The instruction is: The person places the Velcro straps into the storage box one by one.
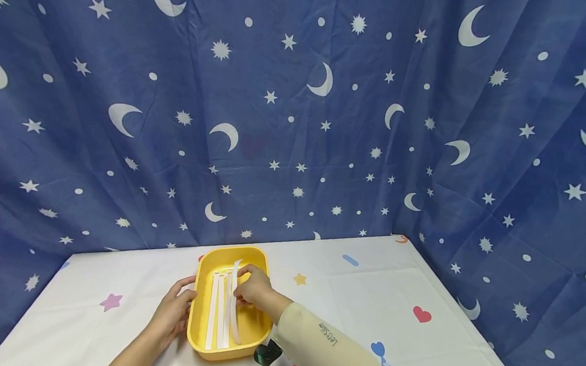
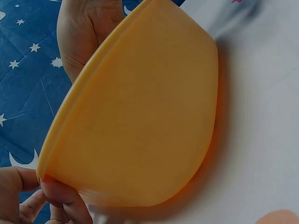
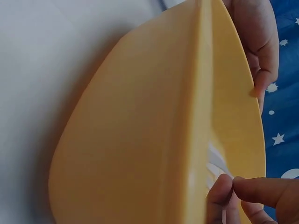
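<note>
over yellow tray [image 1: 258, 259], right hand [image 1: 253, 286] pinches paper strip [image 1: 235, 308]; left hand [image 1: 174, 310] grips tray's left rim.

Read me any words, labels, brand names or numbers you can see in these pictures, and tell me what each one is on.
"LetsSlim": printed on the pale yellow sleeve of the right arm, seen in the head view.
The tablecloth and the blue curtain carry only shapes: hearts, stars, moons, no words.
The yellow tray and the white paper strips show no text in any view.
</note>
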`<state>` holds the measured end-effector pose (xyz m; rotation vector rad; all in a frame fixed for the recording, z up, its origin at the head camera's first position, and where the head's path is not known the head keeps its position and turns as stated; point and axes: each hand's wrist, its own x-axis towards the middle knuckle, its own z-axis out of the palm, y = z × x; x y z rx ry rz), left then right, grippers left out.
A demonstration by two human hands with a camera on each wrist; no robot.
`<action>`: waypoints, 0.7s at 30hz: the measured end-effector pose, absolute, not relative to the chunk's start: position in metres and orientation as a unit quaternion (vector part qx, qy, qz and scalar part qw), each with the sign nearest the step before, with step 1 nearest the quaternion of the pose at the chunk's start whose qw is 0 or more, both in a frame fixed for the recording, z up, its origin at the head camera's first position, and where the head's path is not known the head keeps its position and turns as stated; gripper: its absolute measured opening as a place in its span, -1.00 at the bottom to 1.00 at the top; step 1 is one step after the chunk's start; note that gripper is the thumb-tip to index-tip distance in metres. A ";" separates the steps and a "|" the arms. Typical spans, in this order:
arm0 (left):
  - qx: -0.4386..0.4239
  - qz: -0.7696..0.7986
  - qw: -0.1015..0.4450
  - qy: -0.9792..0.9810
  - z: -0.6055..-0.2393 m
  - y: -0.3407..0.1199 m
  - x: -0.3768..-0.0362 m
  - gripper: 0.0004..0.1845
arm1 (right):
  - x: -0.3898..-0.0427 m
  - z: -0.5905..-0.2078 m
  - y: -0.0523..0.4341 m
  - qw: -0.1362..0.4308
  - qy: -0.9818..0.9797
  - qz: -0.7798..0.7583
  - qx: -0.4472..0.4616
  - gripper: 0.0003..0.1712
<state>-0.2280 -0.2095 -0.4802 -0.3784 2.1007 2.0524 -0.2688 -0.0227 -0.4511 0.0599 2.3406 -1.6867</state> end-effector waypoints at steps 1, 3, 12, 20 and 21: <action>-0.126 0.690 0.089 0.707 -0.480 -0.210 -0.228 -0.41 | -0.269 -0.452 -0.023 0.128 0.806 -0.578 0.022 -0.55; -0.125 0.690 0.088 0.708 -0.480 -0.209 -0.228 -0.41 | -0.269 -0.454 -0.024 0.127 0.807 -0.576 0.025 -0.54; -0.120 0.690 0.086 0.709 -0.481 -0.210 -0.227 -0.41 | -0.271 -0.471 -0.029 0.101 0.835 -0.541 0.019 -0.53; -0.124 0.691 0.085 0.707 -0.482 -0.210 -0.227 -0.41 | -0.271 -0.474 -0.028 0.093 0.849 -0.519 0.009 -0.52; -0.125 0.690 0.085 0.708 -0.482 -0.210 -0.227 -0.41 | -0.272 -0.474 -0.028 0.092 0.852 -0.516 0.008 -0.52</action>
